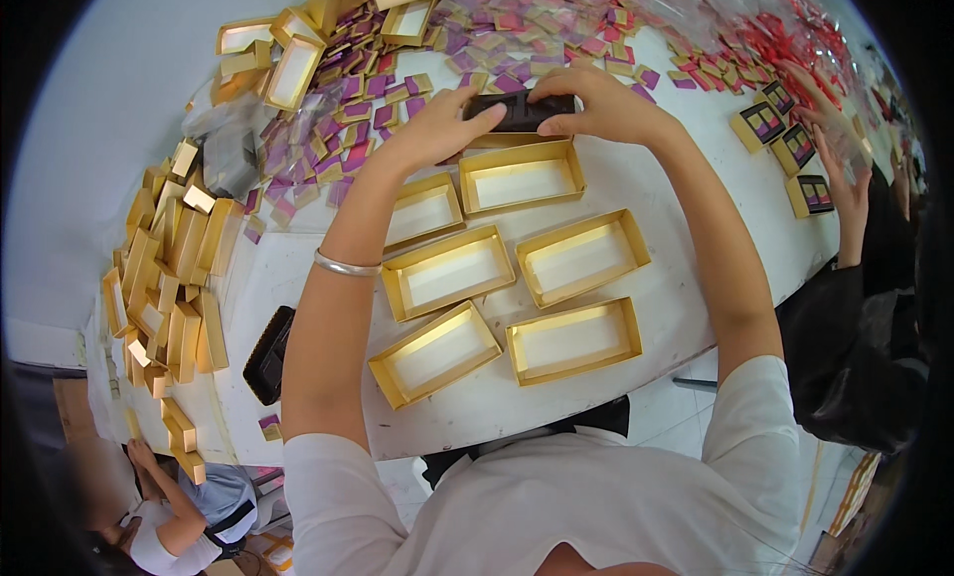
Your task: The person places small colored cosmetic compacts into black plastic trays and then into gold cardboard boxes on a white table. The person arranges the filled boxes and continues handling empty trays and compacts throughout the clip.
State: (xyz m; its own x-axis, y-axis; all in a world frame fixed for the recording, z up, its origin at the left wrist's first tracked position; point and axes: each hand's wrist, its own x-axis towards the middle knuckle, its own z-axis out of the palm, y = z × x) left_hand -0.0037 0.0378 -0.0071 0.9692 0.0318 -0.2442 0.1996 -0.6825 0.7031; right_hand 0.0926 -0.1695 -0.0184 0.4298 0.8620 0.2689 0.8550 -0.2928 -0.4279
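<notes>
At the far middle of the table both my hands grip a black plastic tray [523,110], held over a gold box that is mostly hidden beneath it. My left hand [444,129] is closed on the tray's left end, thumb along its near side. Its right end sits in my right hand [593,101], the fingers curled over it. Just nearer to me stands an open gold box [524,206] with a white inside bottom. Several more such boxes, including one at the right [586,296], lie between my forearms.
Another black tray [266,355] lies left of my left forearm. Gold boxes [179,278] are heaped at the left edge. Purple and gold small squares [363,109] spread across the back. At right, another person's hand [845,178] is near filled black trays [795,147]. A person sits lower left.
</notes>
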